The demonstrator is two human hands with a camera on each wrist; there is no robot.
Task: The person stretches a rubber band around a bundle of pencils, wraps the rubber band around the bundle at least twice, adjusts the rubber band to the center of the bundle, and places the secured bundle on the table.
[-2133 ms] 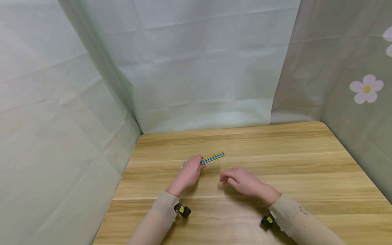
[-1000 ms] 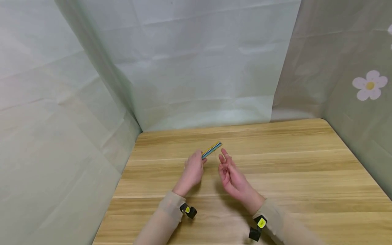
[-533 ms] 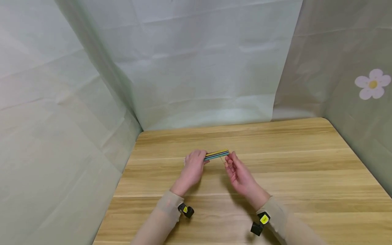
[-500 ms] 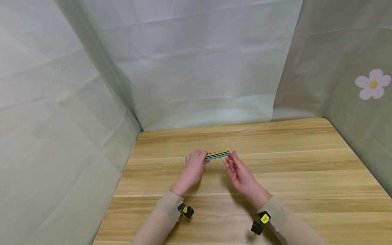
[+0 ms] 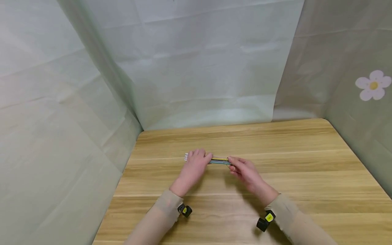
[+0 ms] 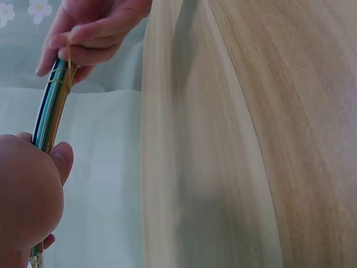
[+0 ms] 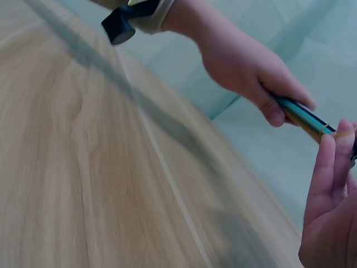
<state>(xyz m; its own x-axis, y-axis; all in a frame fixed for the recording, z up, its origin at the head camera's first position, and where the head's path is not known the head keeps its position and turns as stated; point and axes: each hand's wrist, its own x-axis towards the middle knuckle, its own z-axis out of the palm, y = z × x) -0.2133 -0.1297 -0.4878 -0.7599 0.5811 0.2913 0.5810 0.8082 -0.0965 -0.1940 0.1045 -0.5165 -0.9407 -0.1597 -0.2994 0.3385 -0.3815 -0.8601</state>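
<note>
My left hand (image 5: 194, 166) grips a bundle of slim pencils (image 5: 218, 160), in yellow, dark and teal, around its middle. Their white ends (image 5: 185, 157) stick out to the left of the hand. At the other end, my right hand (image 5: 248, 174) has its fingertips on the bundle and on a thin tan rubber band (image 6: 69, 62). The left wrist view shows the band wound round the pencils, with a strand stretched up to a right fingertip. In the right wrist view, the pencils (image 7: 305, 118) run from the left fist to the right fingers (image 7: 322, 167).
Both hands are above a wood-grain table (image 5: 306, 163). Pale green cloth (image 5: 202, 85) hangs behind and on both sides, with a white flower print (image 5: 373, 85) at right. Each sleeve cuff carries a small black wrist camera (image 5: 185, 211).
The right hand has come up to the bundle's free end and taken hold of the band there. The bundle has swung from a slant to nearly level, and its white ends now show more.
</note>
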